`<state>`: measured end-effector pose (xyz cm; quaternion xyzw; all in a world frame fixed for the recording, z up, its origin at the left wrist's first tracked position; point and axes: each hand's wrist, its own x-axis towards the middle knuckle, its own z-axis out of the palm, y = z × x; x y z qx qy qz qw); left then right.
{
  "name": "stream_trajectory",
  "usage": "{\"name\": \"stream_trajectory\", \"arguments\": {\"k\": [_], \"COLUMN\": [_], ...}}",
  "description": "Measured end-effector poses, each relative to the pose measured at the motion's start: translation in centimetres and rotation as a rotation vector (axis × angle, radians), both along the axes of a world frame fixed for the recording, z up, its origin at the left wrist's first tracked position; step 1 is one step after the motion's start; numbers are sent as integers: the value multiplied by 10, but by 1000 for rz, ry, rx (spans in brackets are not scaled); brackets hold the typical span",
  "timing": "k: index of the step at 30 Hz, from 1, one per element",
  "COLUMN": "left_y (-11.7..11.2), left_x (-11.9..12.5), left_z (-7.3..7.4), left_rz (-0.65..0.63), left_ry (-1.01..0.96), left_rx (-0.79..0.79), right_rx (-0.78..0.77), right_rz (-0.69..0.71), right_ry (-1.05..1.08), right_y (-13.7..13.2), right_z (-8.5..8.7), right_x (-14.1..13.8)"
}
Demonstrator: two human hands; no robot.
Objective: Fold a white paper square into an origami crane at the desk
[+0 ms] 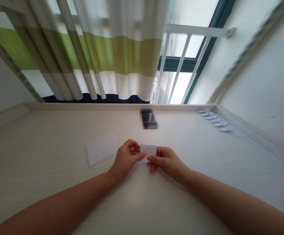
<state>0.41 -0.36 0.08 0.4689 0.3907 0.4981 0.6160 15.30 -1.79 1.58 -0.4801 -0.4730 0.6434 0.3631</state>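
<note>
A small folded piece of white paper (149, 149) is held between my two hands, a little above or on the table; I cannot tell which. My left hand (128, 155), with a gold ring on one finger, pinches its left side, thumb in front. On the right side my right hand (165, 158) grips the paper, its thumb lying across the lower part and meeting the left thumb near the middle. Part of the paper's lower edge is hidden by the thumbs. Just left of my left hand lies a stack of white paper sheets (101, 149).
A blurred-out dark object (148, 118) lies near the back edge of the pale table (46, 140). Several folded white paper figures (216, 121) stand in a row at the back right. Behind are a low ledge, a curtain (122, 55) and a white railing (188, 31).
</note>
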Motion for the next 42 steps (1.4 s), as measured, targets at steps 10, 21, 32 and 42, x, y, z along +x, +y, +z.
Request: {"name": "stream_trajectory", "arguments": {"k": [10, 21, 32, 42], "left_y": [0, -1, 2, 4], "left_x": [-2, -9, -9, -8], "left_z": [0, -4, 0, 1], "left_rz": [-69, -50, -130, -154], "left_ry": [3, 706, 1093, 1079], "left_rx": [-12, 280, 538, 518], "right_rx": [-22, -84, -121, 1138], "right_rz": [-10, 87, 188, 450], "right_ry": [3, -90, -419, -926], "right_y": [1, 4, 4, -10], "right_z": [0, -4, 5, 9], "right_x": [3, 4, 6, 13]}}
